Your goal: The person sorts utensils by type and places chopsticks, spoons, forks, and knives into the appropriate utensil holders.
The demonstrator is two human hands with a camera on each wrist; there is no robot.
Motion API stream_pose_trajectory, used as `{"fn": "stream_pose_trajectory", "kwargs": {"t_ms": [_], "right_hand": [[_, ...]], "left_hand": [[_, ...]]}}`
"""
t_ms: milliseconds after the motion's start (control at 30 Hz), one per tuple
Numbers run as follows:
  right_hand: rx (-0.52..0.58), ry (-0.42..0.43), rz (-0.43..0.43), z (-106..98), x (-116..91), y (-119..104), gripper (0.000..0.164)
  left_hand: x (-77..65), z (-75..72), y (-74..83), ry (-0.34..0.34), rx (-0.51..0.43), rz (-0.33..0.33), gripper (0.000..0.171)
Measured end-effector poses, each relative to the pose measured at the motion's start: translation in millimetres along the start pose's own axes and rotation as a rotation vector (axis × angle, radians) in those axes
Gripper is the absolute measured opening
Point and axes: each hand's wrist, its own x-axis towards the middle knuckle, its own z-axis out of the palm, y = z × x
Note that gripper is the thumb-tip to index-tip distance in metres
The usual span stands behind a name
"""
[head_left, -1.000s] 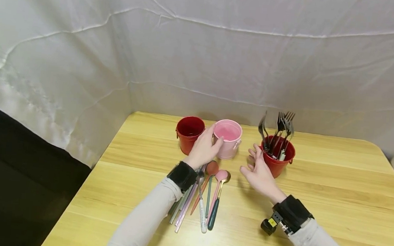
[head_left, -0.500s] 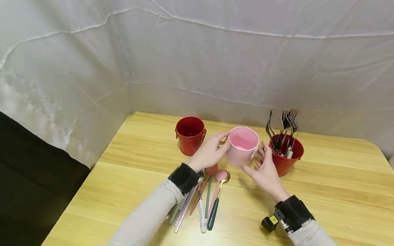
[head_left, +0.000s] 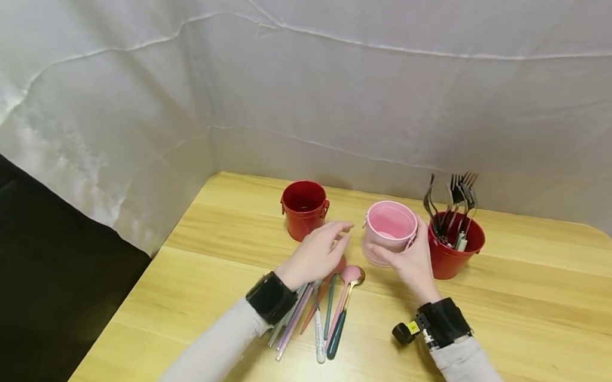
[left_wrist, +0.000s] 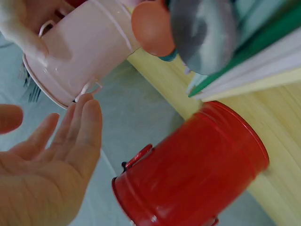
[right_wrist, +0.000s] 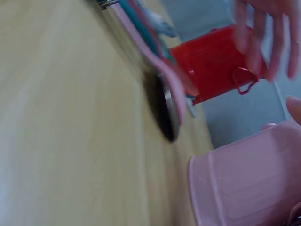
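A pink bucket (head_left: 381, 239) stands upright on the table, with two small handles on its sides. My right hand (head_left: 412, 266) holds it from the right, thumb across the front and fingers at the far side. Just left of it, my left hand (head_left: 314, 256) hovers above the spoons with its fingers extended, holding nothing. In the left wrist view, those fingertips (left_wrist: 91, 113) are near the pink bucket's side handle. A red bucket (head_left: 304, 219) sits behind the left hand. Close on the right of the pink bucket is another red bucket (head_left: 447, 263) with several forks (head_left: 463, 194) in it.
In front of the buckets lie several spoons, including a pink spoon (head_left: 351, 274) and one with a dark green handle (head_left: 335, 342). Purple and green straw-like sticks (head_left: 291, 328) lie beside them. A pale curtain (head_left: 345, 98) hangs behind the wooden table (head_left: 534, 305).
The pink bucket has moved right, from beside the left red bucket to beside the fork bucket. My left hand has let go of it and drawn back; my right hand now holds it.
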Motion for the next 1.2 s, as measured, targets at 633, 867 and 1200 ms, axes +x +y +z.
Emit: {"fn": "stream_pose_trajectory", "kwargs": {"t_ms": [633, 867, 1200], "right_hand": [[0.007, 0.055, 0.034, 8.6, -0.5, -32.7, 0.093], [-0.026, 0.027, 0.027, 5.1, 0.8, -25.4, 0.09], [-0.081, 0.009, 0.011, 0.6, 2.2, 11.4, 0.096]], "left_hand": [[-80.2, 2.6, -2.5, -0.037, 0.346, -0.118, 0.024], [-80.6, 10.1, -5.3, -0.024, 0.34, -0.123, 0.024], [-83.6, 18.8, -7.1, -0.066, 0.357, -0.197, 0.041]]}}
